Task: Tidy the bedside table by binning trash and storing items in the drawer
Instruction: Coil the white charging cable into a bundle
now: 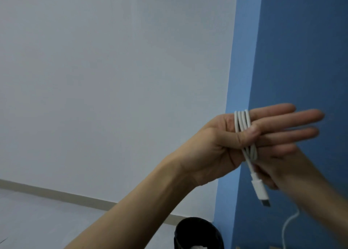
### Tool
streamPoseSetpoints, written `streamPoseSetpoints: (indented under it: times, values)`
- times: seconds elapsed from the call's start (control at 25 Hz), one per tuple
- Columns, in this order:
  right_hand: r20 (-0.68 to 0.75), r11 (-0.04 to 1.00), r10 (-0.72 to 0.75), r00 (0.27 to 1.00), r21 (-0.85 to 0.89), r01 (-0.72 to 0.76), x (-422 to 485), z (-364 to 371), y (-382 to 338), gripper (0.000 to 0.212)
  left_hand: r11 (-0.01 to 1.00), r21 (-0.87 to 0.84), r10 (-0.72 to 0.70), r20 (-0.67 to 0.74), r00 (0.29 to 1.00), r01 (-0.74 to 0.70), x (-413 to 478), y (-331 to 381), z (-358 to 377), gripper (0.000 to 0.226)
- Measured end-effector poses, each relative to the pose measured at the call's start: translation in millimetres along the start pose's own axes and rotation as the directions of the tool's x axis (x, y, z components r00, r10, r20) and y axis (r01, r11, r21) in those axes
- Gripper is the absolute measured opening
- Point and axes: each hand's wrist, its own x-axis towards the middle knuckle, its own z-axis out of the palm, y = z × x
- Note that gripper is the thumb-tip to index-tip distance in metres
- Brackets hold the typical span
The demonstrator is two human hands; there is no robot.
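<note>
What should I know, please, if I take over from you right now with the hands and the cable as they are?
Left hand: fingers straight, white cable looped round them, thumb pinning the loops.
Right hand: blurred, just behind the plug end; whether it grips is unclear.
Loose tail: hangs at lower right, not yet wound.
Black bin: below the hands, something white inside.
Done: several loops wound.
Left: wind the tail, then store the cable in the drawer; table and drawer are out of view.
</note>
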Motion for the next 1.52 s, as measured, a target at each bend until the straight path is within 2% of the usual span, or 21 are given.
streamPoseSetpoints:
  times: [0.04,0.08,0.12,0.2,0.28,0.36,0.4,0.44,0.52,0.6,0.64,0.72,0.76,0.92,1.04,1.16,1.2,1.28,1.4,1.48,1.52]
  values:
    - [0.178,0.927,-0.266,0.948,0.316,0.201,-9,-7,-11,0.033,1.0,0.025,0.002,-0.021,1.0,-0.001,-1,2,-2,0.047]
    - [0.232,0.812,-0.506,0.831,0.454,0.368,-1,-13,-1,0.034,0.998,0.07,-0.003,-0.055,0.998,0.007,-1,3,-4,0.046]
    - [0.096,0.783,-0.556,0.826,0.394,0.481,11,-18,10,0.029,0.993,0.119,0.003,-0.098,0.995,0.009,-2,5,-6,0.045]
    - [-0.024,0.696,-0.714,0.699,0.085,0.713,15,-22,19,0.033,0.986,0.167,0.014,-0.164,0.986,0.014,-2,5,-7,0.044]
    - [-0.081,0.594,-0.804,0.59,-0.167,0.787,12,-22,17,0.044,0.987,0.163,0.021,-0.201,0.979,0.012,-1,5,-9,0.043]
    - [-0.128,0.503,-0.864,0.486,-0.24,0.83,15,-30,23,0.065,0.983,0.18,0.018,-0.23,0.973,0.024,-1,4,-10,0.042]
    - [-0.119,0.469,-0.883,0.455,-0.277,0.838,13,-35,23,0.068,0.975,0.217,0.006,-0.241,0.97,0.048,-1,2,-10,0.042]
    - [-0.099,0.44,-0.897,0.431,-0.301,0.846,12,-39,23,0.064,0.954,0.286,-0.022,-0.239,0.971,0.091,-2,-1,-10,0.041]
    - [-0.062,0.4,-0.915,0.398,-0.268,0.877,11,-52,20,0.046,0.886,0.428,-0.135,-0.133,0.982,0.18,-6,-8,-8,0.034]
    - [-0.052,0.395,-0.918,0.394,-0.221,0.892,17,-73,15,0.031,0.861,0.457,-0.249,0.0,0.968,0.222,-9,-11,-4,0.022]
    - [-0.029,0.39,-0.919,0.393,-0.209,0.897,23,-82,10,0.033,0.882,0.415,-0.267,0.049,0.963,0.223,-10,-10,-1,0.022]
    - [0.008,0.409,-0.91,0.414,-0.142,0.901,32,-92,3,0.038,0.907,0.372,-0.258,0.126,0.958,0.195,-10,-6,2,0.035]
    - [-0.027,0.427,-0.904,0.426,-0.078,0.901,35,-93,1,0.038,0.908,0.378,-0.248,0.141,0.959,0.179,-10,-6,3,0.04]
    - [-0.247,0.459,-0.803,0.543,0.325,0.827,50,-74,0,0.02,0.966,0.164,-0.226,0.177,0.958,0.198,-10,-4,11,0.027]
    - [-0.254,0.411,-0.72,0.645,0.593,0.692,58,-56,-1,0.012,0.983,0.012,-0.181,0.174,0.968,0.182,-8,-4,14,0.022]
    - [-0.214,0.379,-0.65,0.729,0.74,0.555,55,-44,-4,0.013,0.985,-0.073,-0.144,0.116,0.983,0.153,-5,0,14,0.031]
    - [-0.183,0.376,-0.641,0.745,0.772,0.512,51,-40,-5,0.01,0.988,-0.089,-0.119,0.084,0.989,0.127,-4,1,13,0.03]
    - [-0.114,0.387,-0.688,0.717,0.778,0.495,44,-33,-5,0.002,0.995,-0.082,-0.063,0.014,0.998,0.064,-3,1,10,0.033]
    - [0.03,0.567,-0.662,0.749,0.673,0.475,40,-23,5,0.024,1.0,-0.007,0.03,-0.078,0.996,-0.03,-1,3,7,0.043]
    - [0.15,0.647,-0.65,0.745,0.623,0.439,26,-23,11,0.018,0.996,0.072,0.067,-0.152,0.986,-0.057,-1,7,6,0.041]
    - [0.13,0.647,-0.699,0.704,0.534,0.544,19,-26,15,0.02,0.989,0.135,0.077,-0.185,0.98,-0.052,-1,9,3,0.04]
